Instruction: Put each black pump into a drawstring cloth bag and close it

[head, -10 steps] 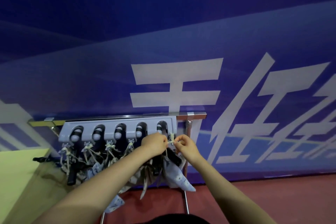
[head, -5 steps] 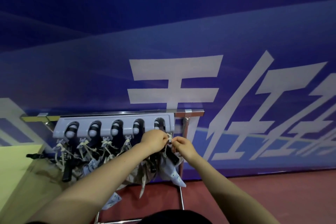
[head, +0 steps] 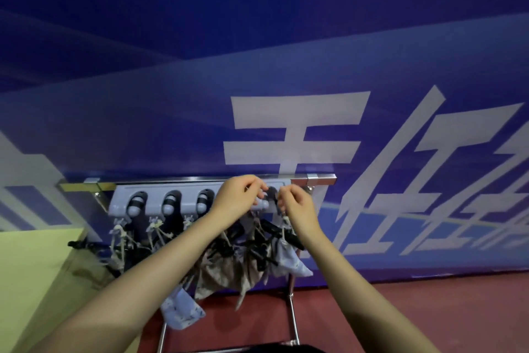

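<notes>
A grey holder rack (head: 156, 195) with several round slots is fixed to a chrome rail (head: 319, 181). Several black pumps (head: 272, 234) and printed drawstring cloth bags (head: 290, 259) hang in a bunch below it. A pale blue bag (head: 181, 312) dangles lowest. My left hand (head: 236, 201) and my right hand (head: 296, 205) are raised side by side at the rack's right end, fingers pinched at the rightmost slot. What they pinch looks like a bag's cord, but it is too small to be sure.
A blue banner wall (head: 286, 66) with large white characters stands right behind the rack. A yellow-green surface (head: 31, 272) lies at the left. The chrome stand's legs (head: 293, 315) go down to a red floor (head: 429, 309).
Both hands have risen from just under the rack to its rightmost slot. The view has shifted slightly.
</notes>
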